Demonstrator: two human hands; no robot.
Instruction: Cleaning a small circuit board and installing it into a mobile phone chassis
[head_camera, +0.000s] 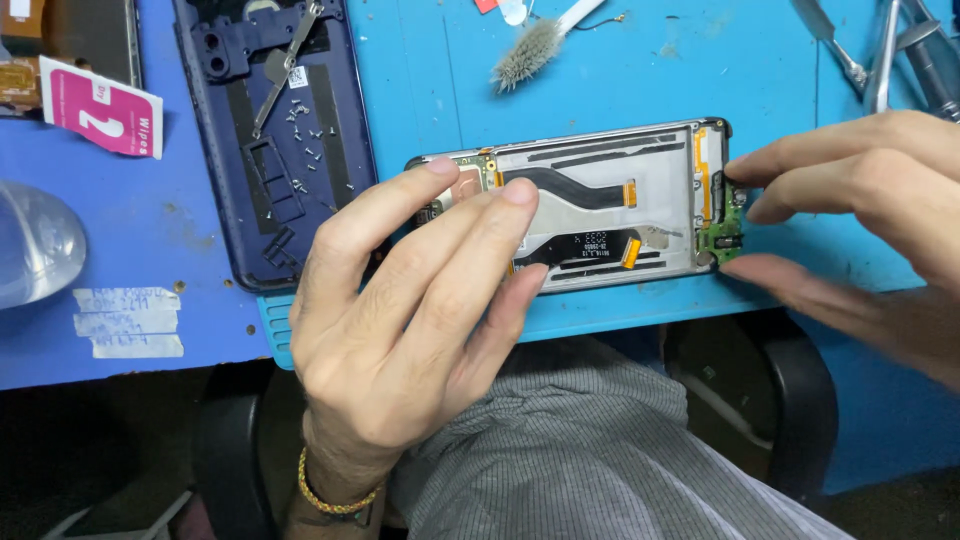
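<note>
An opened phone frame lies lengthwise on the light blue mat, its silver midframe and black flex cables showing. My left hand presses down on the frame's left end with fingers spread over it. My right hand is at the frame's right end, thumb and forefinger pinching a small green circuit board that sticks out past the edge of the frame.
A dark blue phone back cover with several tiny screws in it lies to the left. A small brush sits behind the phone, metal tweezers at the top right, a pink wipe packet at the far left.
</note>
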